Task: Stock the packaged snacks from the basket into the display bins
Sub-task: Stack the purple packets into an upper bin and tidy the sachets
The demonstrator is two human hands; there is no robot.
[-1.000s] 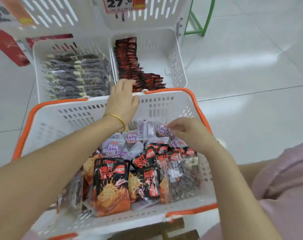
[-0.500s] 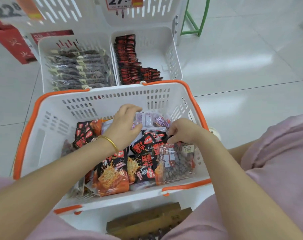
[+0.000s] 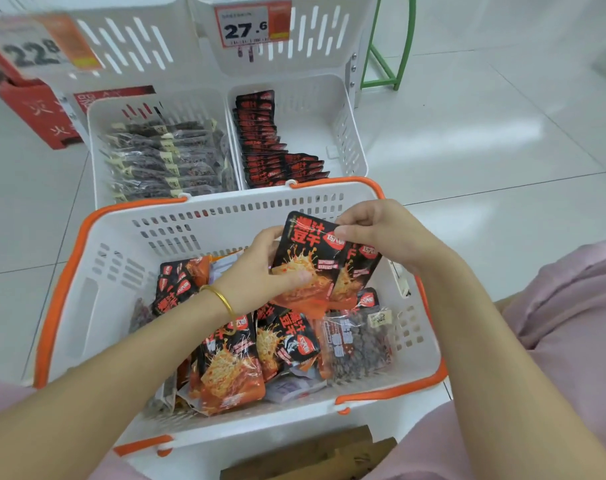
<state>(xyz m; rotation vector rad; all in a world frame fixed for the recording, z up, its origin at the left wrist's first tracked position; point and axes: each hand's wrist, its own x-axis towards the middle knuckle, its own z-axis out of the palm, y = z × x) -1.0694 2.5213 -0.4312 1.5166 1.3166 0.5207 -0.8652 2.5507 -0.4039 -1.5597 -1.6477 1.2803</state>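
**Where Both Hands Meet: Packets Held Over the Basket**

As seen from the head camera, two overlapping black-and-red snack packets [image 3: 308,258] are held above the heap in the white basket [image 3: 66,271]. They are gripped at the lower left by the left hand [image 3: 260,271], thumb across the front, and pinched at the top by the right hand [image 3: 384,230]. Beneath the grip, more packets [image 3: 232,368] are piled in the basket. Beyond the grip, past the basket's far rim, the right display bin [image 3: 343,133] is partly filled with matching packets, while the left display bin [image 3: 97,161] is filled with dark, clear-wrapped ones.
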